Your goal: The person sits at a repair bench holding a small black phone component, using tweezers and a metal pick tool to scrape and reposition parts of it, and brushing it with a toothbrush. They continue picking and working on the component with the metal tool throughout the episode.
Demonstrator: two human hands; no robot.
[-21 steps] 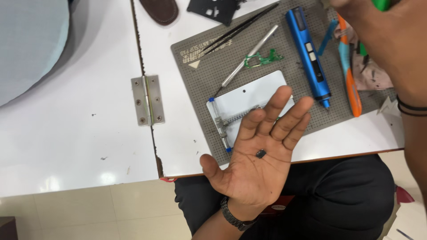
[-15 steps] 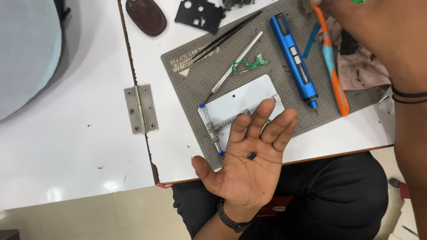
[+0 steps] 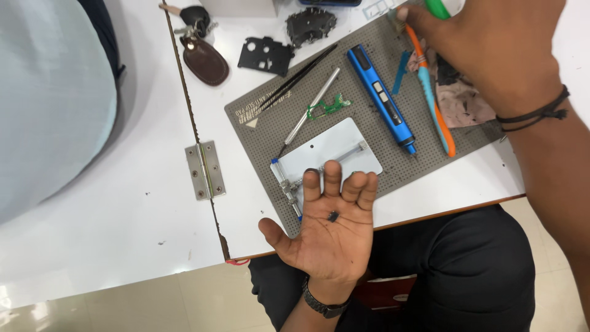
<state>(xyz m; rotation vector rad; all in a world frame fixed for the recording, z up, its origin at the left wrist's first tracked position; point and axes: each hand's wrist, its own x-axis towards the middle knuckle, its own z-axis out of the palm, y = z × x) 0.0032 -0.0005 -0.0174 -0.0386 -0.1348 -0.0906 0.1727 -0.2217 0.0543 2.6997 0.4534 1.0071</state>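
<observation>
Resting palm-up over the desk (image 3: 430, 197) edge, left hand (image 3: 329, 237) carries a small black chip (image 3: 333, 216) below its spread fingers (image 3: 324, 184). Right hand (image 3: 491, 49) well apart, upper right; grip there unreadable.

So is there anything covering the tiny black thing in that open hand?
No. The tiny black part lies bare on the palm of the left hand, fingers spread flat, nothing over it. The right hand is far off, at the top of the grey mat, near the orange and teal toothbrush.
</observation>
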